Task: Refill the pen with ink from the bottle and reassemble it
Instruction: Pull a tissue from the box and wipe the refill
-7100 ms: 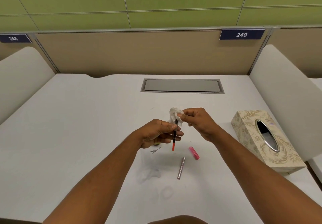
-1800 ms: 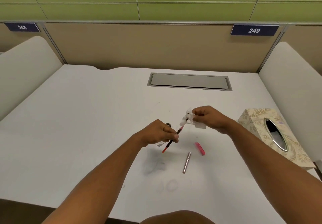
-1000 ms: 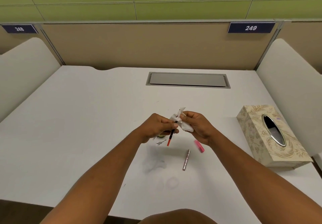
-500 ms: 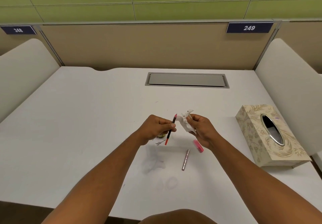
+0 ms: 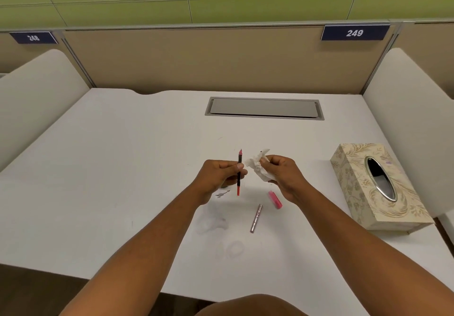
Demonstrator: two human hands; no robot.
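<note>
My left hand pinches the thin inner part of the pen, dark with red ends, and holds it upright above the white desk. Just to its right, my right hand grips a crumpled white tissue, a small gap away from the pen part. On the desk below lie a pink pen piece and a silver pen barrel. The ink bottle is mostly hidden behind my left hand.
A patterned tissue box stands at the right. A grey cable hatch is set into the desk at the back. Faint ink smudges mark the desk near the front. Partition walls close off both sides.
The tissue has come off the pen part's tip and my right hand has drawn slightly right. My left hand has turned the pen part upright.
</note>
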